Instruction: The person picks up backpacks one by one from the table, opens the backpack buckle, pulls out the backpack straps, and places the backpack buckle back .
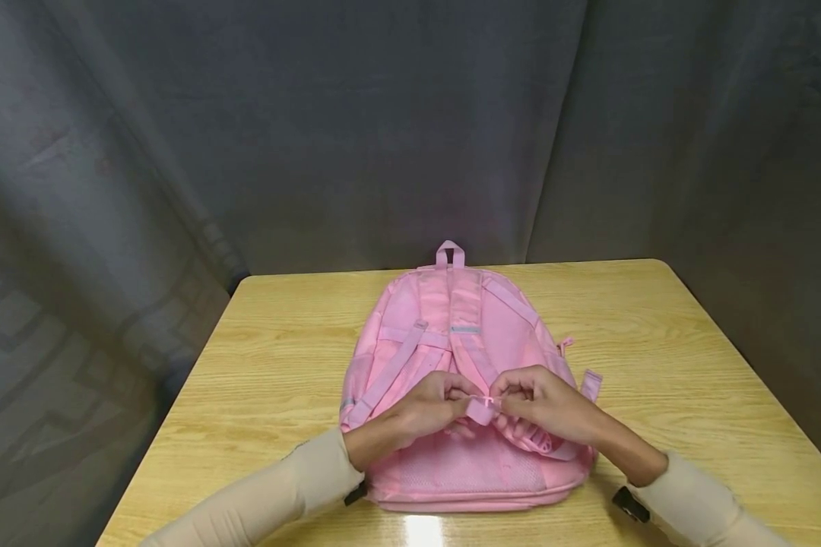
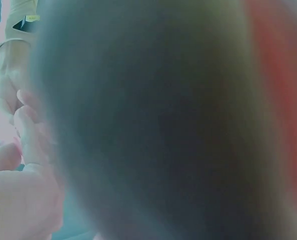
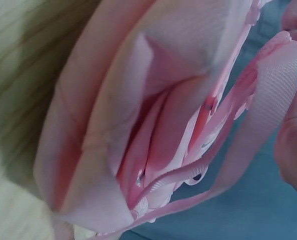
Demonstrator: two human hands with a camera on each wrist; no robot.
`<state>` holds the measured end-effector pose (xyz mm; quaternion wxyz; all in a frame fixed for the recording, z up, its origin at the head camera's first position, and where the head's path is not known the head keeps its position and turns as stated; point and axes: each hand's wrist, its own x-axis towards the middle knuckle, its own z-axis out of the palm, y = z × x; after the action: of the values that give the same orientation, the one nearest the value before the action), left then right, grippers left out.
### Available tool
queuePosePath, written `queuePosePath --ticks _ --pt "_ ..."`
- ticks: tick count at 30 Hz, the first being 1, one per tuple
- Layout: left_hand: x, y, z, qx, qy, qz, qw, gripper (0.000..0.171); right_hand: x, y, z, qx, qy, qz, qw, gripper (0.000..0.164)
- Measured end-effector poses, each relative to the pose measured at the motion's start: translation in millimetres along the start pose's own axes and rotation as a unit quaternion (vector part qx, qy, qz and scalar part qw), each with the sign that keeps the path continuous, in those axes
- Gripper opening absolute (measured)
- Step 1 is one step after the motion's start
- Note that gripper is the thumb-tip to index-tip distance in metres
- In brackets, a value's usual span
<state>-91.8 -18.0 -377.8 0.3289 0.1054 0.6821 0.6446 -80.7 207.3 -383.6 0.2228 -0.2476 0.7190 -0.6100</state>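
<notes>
Bridging left hand (image 1: 429, 408) and right hand (image 1: 549, 404), strap (image 1: 480, 412) seemingly pinched

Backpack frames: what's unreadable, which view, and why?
- Head: threading of the pink strap piece; too small, partly covered by the left hand and right hand.
- Head: underside of the backpack; hidden by its own body, against the table.
- Left wrist: most of the scene; blocked by a blurred dark shape.
- Right wrist: rest of the visible hand; cut off by the right edge.
</notes>
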Motion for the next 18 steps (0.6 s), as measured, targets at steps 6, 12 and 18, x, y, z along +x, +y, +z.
queuePosePath --ticks 6,12,18 --pt "0.2 1.0 1.2 -0.007 0.002 -0.006 1.0000 0.018 -0.1 0.7 1.9 -0.035 0.014 -0.013 0.999 0.012" --pt "-0.5 3.9 -2.4 -0.006 -0.003 -0.009 0.9999 0.020 0.6 1.3 1.9 -0.025 0.026 -0.002 0.999 0.012" --pt "-2.0 3.1 -4.0 -0.010 -0.018 -0.004 0.9998 0.018 0.8 0.9 2.0 0.012 0.029 0.037 0.999 0.013"
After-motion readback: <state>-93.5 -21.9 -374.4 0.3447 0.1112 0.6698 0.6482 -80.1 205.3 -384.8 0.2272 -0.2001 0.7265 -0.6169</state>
